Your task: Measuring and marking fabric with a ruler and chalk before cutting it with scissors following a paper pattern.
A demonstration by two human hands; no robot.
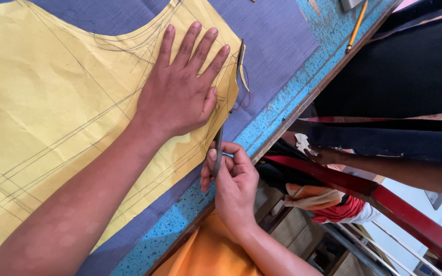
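Pressing flat with fingers spread, the left hand is laid open on the yellow paper pattern, gripping nothing. The pattern is spread over purple-grey fabric on a blue speckled table. At five o'clock from the left hand, the right hand is closed around the handles of dark scissors. The blades are pointed toward twelve o'clock along the pattern's right edge, just beside the left thumb. A yellow pencil is seen lying near the table edge at two o'clock, well apart from both hands.
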